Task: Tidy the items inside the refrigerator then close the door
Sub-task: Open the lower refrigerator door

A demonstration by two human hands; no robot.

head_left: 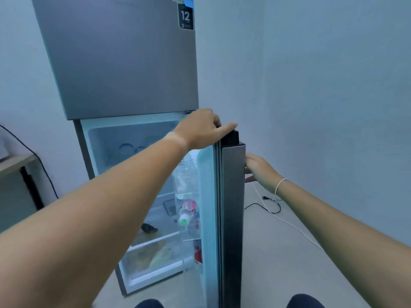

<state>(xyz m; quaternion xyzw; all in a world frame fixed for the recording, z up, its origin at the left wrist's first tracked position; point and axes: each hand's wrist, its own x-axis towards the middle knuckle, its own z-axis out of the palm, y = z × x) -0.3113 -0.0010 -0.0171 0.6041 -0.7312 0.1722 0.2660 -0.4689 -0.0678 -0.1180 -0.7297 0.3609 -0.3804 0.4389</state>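
R hand point(259, 168) lies flat on outer face of the open fridge door point(232, 207), fingers spread, not clamped. L hand point(201, 127) curls over door's top edge, gripping it. Past L hand, inside fridge point(124, 63): bottle point(188, 211) in door rack, shelves w/ food beyond.

Both forearms are seen bare, with no sleeves in view. A thin white band point(280, 185) is worn around the right wrist, right of centre. Dark blue trouser knees point(304, 301) are seen at the bottom edge.
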